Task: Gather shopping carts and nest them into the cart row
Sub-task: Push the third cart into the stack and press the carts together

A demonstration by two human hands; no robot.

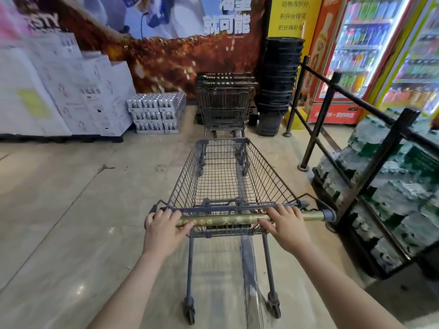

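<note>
Here both the left hand (164, 230) and right hand (286, 225) grasp the cart handle (228, 220), printed "天".

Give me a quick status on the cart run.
Left hand and right hand both grip the handle. Cart empty, lined up short of the cart row. Floor between looks clear.

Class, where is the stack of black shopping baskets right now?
In the head view, the stack of black shopping baskets stands upper right of centre, immediately right of the cart row, against the yellow sign.
</note>
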